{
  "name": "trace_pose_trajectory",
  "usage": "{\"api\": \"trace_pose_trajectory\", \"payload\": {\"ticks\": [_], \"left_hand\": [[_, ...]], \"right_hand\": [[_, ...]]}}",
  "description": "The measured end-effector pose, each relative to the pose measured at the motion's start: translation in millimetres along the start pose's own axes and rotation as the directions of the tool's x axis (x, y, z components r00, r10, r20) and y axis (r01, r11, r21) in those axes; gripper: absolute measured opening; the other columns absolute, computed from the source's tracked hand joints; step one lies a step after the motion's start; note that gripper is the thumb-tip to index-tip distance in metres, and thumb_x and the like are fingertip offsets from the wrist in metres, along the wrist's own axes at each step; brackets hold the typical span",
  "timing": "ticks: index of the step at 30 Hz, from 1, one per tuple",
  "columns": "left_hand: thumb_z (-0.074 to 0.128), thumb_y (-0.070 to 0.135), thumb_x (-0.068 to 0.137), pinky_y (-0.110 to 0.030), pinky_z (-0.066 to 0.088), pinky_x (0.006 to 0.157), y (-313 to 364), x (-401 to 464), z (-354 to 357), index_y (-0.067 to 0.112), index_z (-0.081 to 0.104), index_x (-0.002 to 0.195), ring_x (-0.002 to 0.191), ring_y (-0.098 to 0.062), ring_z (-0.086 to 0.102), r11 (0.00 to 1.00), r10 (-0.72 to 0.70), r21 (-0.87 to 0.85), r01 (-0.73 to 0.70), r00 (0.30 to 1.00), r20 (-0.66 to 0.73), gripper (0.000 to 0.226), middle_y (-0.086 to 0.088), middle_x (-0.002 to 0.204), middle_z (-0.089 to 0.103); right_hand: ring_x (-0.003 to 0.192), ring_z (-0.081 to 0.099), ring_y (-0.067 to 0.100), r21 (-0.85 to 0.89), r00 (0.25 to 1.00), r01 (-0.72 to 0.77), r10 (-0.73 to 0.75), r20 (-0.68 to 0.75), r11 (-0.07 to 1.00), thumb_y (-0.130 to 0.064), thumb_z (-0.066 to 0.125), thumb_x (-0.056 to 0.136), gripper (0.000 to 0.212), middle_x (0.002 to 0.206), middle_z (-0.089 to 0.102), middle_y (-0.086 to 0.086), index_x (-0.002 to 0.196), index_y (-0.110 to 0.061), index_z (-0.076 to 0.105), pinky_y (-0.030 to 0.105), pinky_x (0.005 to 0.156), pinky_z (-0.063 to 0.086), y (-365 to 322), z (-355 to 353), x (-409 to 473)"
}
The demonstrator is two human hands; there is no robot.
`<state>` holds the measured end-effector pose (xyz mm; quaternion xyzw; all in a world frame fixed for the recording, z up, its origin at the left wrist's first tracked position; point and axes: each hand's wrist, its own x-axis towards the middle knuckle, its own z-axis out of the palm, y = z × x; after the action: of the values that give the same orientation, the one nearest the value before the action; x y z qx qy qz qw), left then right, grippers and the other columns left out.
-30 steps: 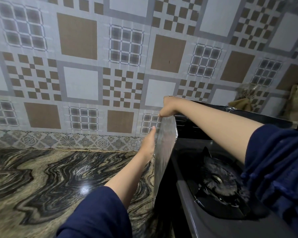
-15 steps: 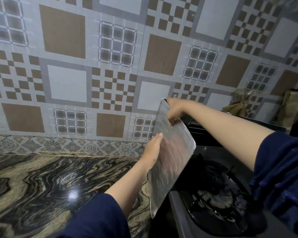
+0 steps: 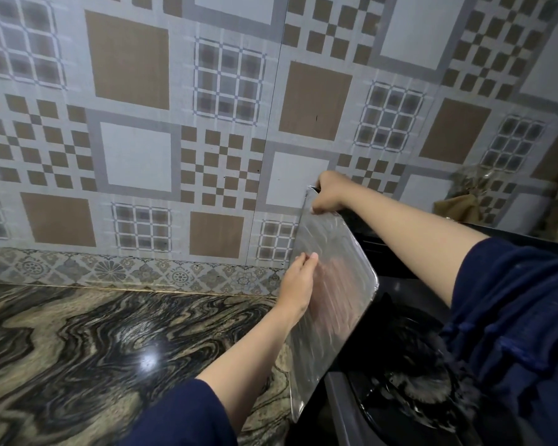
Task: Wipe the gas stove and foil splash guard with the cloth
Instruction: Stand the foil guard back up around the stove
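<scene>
Head view: right hand [image 3: 331, 194] pinches the foil splash guard's [image 3: 335, 284] top corner; left hand [image 3: 298, 283], fingers straight, presses its face beside the gas stove [image 3: 400, 381].

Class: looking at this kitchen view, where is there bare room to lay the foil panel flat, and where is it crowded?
Free: the marble counter, between the tiled wall and the left hand. Crowded: the gas stove, under the foil splash guard and right hand.
</scene>
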<state>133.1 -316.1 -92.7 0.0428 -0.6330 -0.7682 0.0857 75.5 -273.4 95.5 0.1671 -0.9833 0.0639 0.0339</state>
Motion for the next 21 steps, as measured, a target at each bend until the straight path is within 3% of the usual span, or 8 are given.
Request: {"api": "trace_pose_trajectory", "payload": {"ticks": [2,4,7,10,12,16,18,21], "left_hand": [[0.045,0.044,0.096,-0.030,0.033,0.109,-0.2,0.8,-1.3,0.009,0.047,0.138,0.126,-0.013,0.048,1.000,-0.009,0.006,0.009,1.000,-0.022,0.055,0.005,0.130,0.055],[0.046,0.048,0.093,-0.031,0.035,0.106,1.4,0.2,-4.3,0.011,0.049,0.132,0.121,-0.013,0.051,1.000,0.002,0.011,-0.001,0.999,-0.050,0.054,0.007,0.123,0.057],[0.040,0.046,0.098,-0.032,0.022,0.116,3.2,3.7,-11.1,0.011,0.033,0.147,0.140,-0.016,0.033,1.000,0.001,0.030,0.001,0.999,-0.052,0.061,0.001,0.148,0.039],[0.027,0.045,0.101,-0.032,0.008,0.120,7.8,11.6,-16.5,0.015,0.018,0.153,0.147,-0.013,0.012,0.994,-0.021,0.110,0.024,0.999,-0.027,0.060,0.003,0.159,0.015],[0.022,0.046,0.102,-0.034,0.005,0.121,10.6,17.3,-18.3,0.016,0.013,0.153,0.147,-0.012,0.006,0.989,-0.042,0.144,0.042,0.999,-0.002,0.060,0.004,0.160,0.008],[0.019,0.045,0.102,-0.033,0.004,0.120,12.7,28.7,-19.7,0.015,0.015,0.153,0.147,-0.013,0.007,0.976,-0.039,0.212,0.041,0.999,-0.010,0.059,0.003,0.160,0.010],[0.020,0.042,0.103,-0.030,0.003,0.119,14.7,32.8,-18.7,0.015,0.014,0.153,0.147,-0.013,0.007,0.972,-0.023,0.233,0.022,1.000,0.001,0.058,0.003,0.160,0.009],[0.020,0.043,0.102,-0.029,0.003,0.117,16.7,37.2,-15.1,0.015,0.011,0.153,0.147,-0.012,0.006,0.969,-0.022,0.248,0.016,1.000,0.020,0.059,0.004,0.160,0.007]], "right_hand": [[0.074,0.056,0.023,-0.008,1.000,0.024,-0.024,0.003,1.000,-0.013,0.072,0.074,0.024,0.086,0.058,0.011,0.092,-0.005,0.059,0.022,0.050,0.038,-4.7,1.1,0.3],[0.071,0.055,0.023,-0.021,0.998,0.056,-0.056,0.001,0.998,-0.013,0.072,0.074,0.021,0.085,0.056,0.010,0.088,-0.006,0.057,0.021,0.049,0.037,-10.2,3.0,-0.4],[0.062,0.052,0.022,-0.042,0.993,0.119,-0.119,-0.001,0.992,-0.008,0.063,0.075,0.011,0.080,0.054,0.013,0.076,-0.006,0.052,0.022,0.046,0.035,-16.4,6.5,-3.7],[0.068,0.058,0.027,-0.105,0.984,0.181,-0.179,0.021,0.978,-0.005,0.056,0.077,0.019,0.092,0.058,0.021,0.095,0.000,0.057,0.024,0.047,0.038,-17.9,9.0,-6.4],[0.062,0.057,0.024,-0.187,0.978,0.208,-0.202,0.051,0.960,-0.003,0.052,0.076,0.030,0.098,0.057,0.019,0.107,-0.001,0.052,0.025,0.043,0.041,-18.8,8.3,-9.9],[0.059,0.055,0.020,-0.354,0.969,0.245,-0.238,0.064,0.903,-0.003,0.055,0.074,0.031,0.100,0.056,0.015,0.104,-0.003,0.050,0.027,0.039,0.040,-18.1,7.4,-10.1],[0.070,0.058,0.023,-0.417,0.960,0.274,-0.269,0.072,0.867,-0.006,0.057,0.074,0.031,0.104,0.053,0.013,0.104,-0.005,0.050,0.030,0.047,0.046,-16.4,8.2,-8.0],[0.101,0.056,0.031,-0.595,0.945,0.315,-0.301,0.126,0.740,-0.015,0.057,0.078,0.047,0.124,0.045,0.014,0.122,-0.006,0.047,0.034,0.075,0.047,-11.8,15.0,-0.8]]}}
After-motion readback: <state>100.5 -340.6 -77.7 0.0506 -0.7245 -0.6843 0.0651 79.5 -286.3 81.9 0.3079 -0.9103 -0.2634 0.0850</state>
